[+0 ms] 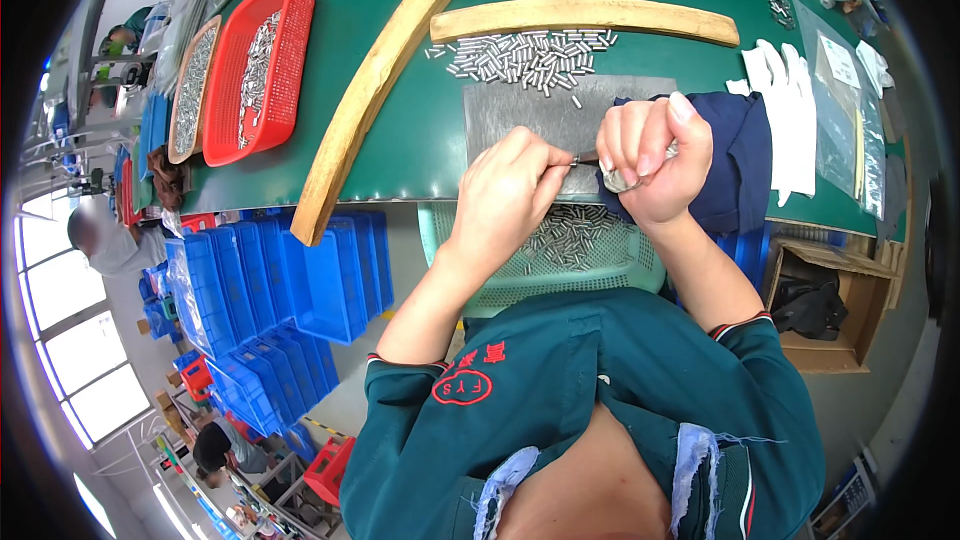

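Note:
Over the front of a dark grey mat (500, 105), my left hand (503, 185) is closed in a pinch. Thumb and forefinger grip a small metal pin (574, 160), mostly covered by the fingertips. My right hand (660, 155) is closed in a fist, palm side up, around a pale, wrapped-looking piece (617, 180). A thin dark tip from it meets the pin; the fingers hide the rest. Beyond the hands lies a pile of short silvery pins (530, 60). Below the hands, a light green basket (645, 265) holds many more pins.
Two curved wooden strips (585, 16) (385, 80) border the pile. Dark blue cloth (735, 155) and white gloves (785, 110) lie right of my right hand. A red basket (300, 40) of metal parts stands far left. Blue bins (340, 285) and a cardboard box (840, 350) are below table level.

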Available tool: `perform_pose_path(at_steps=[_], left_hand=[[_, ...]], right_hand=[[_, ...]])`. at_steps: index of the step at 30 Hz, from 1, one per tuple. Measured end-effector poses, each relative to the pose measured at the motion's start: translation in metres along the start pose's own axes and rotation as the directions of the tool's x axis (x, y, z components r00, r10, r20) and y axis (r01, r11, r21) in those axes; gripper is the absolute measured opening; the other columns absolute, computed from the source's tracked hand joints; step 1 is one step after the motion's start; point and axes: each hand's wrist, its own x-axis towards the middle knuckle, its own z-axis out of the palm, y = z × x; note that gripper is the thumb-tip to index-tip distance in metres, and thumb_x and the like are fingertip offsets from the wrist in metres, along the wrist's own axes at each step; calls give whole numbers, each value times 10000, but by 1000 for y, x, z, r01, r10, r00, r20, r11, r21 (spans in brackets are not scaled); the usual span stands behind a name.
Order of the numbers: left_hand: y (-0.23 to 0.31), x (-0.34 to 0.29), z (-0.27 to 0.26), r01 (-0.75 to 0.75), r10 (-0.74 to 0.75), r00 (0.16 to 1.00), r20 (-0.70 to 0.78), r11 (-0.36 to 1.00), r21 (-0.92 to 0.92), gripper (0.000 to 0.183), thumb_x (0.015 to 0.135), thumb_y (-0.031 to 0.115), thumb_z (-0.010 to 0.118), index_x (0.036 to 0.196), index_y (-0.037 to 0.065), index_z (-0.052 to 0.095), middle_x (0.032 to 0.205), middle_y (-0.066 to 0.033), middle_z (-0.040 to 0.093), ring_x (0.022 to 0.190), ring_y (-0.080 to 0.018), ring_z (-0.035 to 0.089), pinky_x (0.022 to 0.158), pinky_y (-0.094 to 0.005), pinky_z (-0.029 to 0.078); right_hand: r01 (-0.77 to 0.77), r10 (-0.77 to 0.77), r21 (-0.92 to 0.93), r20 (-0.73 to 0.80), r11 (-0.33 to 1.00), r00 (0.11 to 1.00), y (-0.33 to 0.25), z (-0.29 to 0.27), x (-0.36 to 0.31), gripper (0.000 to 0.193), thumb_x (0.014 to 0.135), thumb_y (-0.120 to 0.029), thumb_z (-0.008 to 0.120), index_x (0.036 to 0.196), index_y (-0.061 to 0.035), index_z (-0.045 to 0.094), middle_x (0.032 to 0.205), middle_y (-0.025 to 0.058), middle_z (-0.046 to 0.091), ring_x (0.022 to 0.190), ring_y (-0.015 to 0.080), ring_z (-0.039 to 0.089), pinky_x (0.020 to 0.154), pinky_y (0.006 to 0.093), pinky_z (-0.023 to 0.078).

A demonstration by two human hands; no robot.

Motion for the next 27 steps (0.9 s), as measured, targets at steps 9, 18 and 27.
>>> perform_pose_path(at_steps=[9, 18, 27], left_hand=[[3, 4, -3, -66, 63, 996, 63, 997, 41, 86, 740, 42, 629, 823, 53, 610, 779, -72, 558, 717, -246, 575, 632, -330, 463], [-2, 10, -15, -240, 217, 960, 176, 964, 118, 121, 746, 26, 591, 855, 80, 600, 823, -60, 544, 763, -237, 574, 658, -333, 471], [7, 2, -3, 46, -49, 999, 22, 990, 133, 112, 739, 95, 661, 804, 43, 586, 715, -58, 529, 628, -173, 549, 569, -284, 455]], right_hand=[[51, 0, -361, 141, 931, 990, -6, 10, 1, 479, 903, -185, 328, 442, -59, 333, 392, 66, 364, 354, 129, 310, 381, 280, 319], [-62, 61, -3, -146, 998, 987, -6, 5, 6, 463, 901, -201, 369, 458, -74, 331, 395, 44, 328, 336, 128, 314, 374, 280, 326], [-88, 87, -8, -62, 996, 994, -5, 5, 4, 461, 903, -199, 366, 457, -82, 344, 387, 41, 342, 325, 120, 318, 367, 270, 318]])
